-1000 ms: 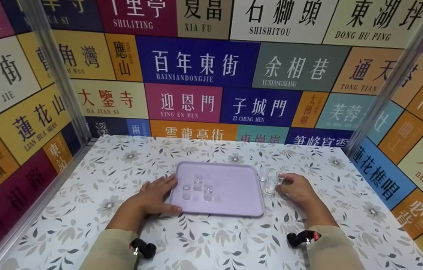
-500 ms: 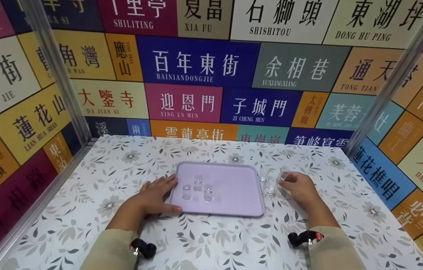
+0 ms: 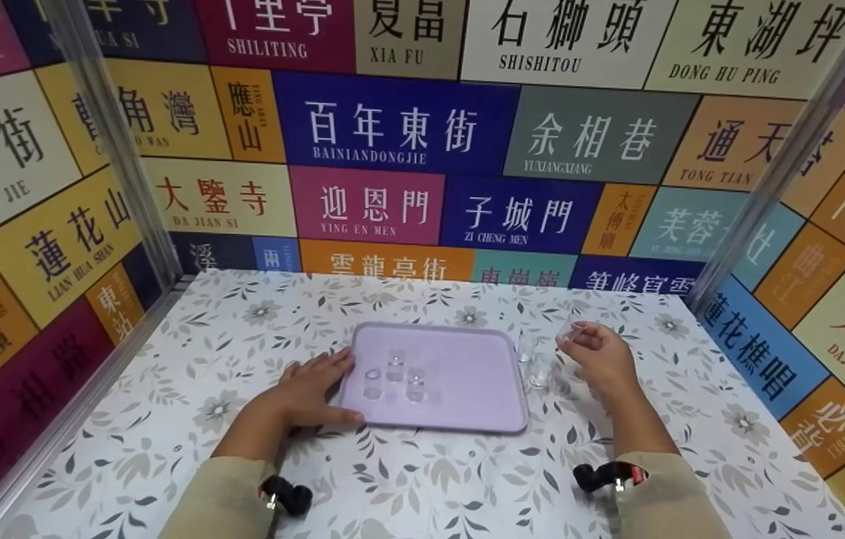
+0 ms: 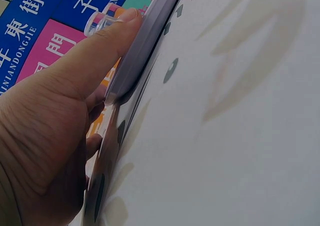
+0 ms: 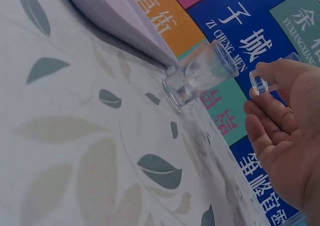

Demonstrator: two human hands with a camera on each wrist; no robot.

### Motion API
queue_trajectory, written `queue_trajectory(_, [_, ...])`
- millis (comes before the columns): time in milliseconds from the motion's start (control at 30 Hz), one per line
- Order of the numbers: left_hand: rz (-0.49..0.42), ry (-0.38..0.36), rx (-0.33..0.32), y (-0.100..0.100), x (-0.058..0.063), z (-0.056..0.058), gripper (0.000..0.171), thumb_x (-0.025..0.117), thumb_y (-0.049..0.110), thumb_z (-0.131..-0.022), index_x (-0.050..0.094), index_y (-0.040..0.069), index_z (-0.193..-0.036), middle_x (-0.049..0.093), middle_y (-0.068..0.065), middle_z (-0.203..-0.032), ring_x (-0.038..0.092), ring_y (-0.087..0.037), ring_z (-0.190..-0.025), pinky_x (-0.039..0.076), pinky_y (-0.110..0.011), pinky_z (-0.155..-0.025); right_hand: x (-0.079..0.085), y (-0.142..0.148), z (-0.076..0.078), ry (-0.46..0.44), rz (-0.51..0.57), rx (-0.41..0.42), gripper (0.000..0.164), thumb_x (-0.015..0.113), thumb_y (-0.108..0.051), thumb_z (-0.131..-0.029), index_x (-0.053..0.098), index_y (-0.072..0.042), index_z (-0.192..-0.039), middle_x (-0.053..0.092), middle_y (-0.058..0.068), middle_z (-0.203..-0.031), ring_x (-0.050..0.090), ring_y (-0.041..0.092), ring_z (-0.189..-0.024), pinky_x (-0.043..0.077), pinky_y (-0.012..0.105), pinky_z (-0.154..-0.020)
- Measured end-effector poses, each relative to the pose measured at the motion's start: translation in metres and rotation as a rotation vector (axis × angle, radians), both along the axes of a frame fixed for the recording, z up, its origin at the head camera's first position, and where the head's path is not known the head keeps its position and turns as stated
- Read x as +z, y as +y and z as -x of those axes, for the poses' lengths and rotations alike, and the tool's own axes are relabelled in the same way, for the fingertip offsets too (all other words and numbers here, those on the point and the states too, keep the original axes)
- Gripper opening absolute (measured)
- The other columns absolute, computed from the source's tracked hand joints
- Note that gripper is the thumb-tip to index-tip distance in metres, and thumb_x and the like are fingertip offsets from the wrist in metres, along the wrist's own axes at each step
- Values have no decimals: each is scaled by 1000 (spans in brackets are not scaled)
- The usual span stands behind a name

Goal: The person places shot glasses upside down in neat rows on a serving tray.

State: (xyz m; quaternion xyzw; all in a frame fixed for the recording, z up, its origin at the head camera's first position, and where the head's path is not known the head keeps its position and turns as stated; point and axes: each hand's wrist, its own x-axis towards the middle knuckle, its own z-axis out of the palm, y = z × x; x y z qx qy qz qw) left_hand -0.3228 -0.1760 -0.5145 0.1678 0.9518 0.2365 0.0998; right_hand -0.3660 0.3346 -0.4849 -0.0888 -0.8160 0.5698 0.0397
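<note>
My right hand point(image 3: 602, 359) pinches a small clear shot glass point(image 3: 569, 330) between thumb and fingers, raised over the table to the right of the lilac tray point(image 3: 467, 412). In the right wrist view its thick base point(image 5: 259, 83) faces the camera. Two more clear glasses point(image 3: 539, 373) stand just outside the tray's right edge. On the tray's left half are three small clear glasses point(image 3: 395, 367). My left hand point(image 3: 310, 393) rests at the tray's near left corner, fingers along the left edge. Its thumb point(image 4: 110, 38) lies straight on the near rim.
The table point(image 3: 422, 486) has a white cover printed with leaves and flowers. Behind it rises a wall of coloured name panels point(image 3: 400, 123). Clear upright posts point(image 3: 759, 157) stand at both back corners.
My right hand has lifted the shot glass up and slightly right, away from the two glasses beside the tray. The glass has tilted. My left hand and the tray have stayed still.
</note>
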Motion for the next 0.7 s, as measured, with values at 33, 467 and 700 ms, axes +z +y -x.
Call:
queue_trajectory(33, [4, 1, 1, 0, 0, 0, 118, 66, 87, -60, 20, 37, -157, 7, 22, -165, 5, -24, -156, -2, -59, -125, 1, -1, 0, 4, 4, 0, 66, 79, -48, -80, 55, -20, -135, 63, 2, -124, 63, 13, -107, 55, 44, -95])
queue_trajectory(467, [10, 0, 22, 2, 1, -1, 118, 67, 87, -60, 20, 39, -157, 8, 22, -165, 6, -24, -156, -2, -58, -125, 12, -17, -5, 146, 48, 8, 55, 78, -42, -84, 61, -16, -129, 65, 1, -117, 68, 8, -98, 56, 17, -83])
queue_trajectory(700, [24, 16, 28, 4, 2, -2, 117, 68, 85, -61, 20, 39, -157, 10, 21, -165, 8, -26, -156, 0, -58, -125, 19, -28, -7, 146, 110, 37, 53, 78, -40, -84, 61, -22, -131, 56, 3, -130, 67, 11, -105, 57, 17, -87])
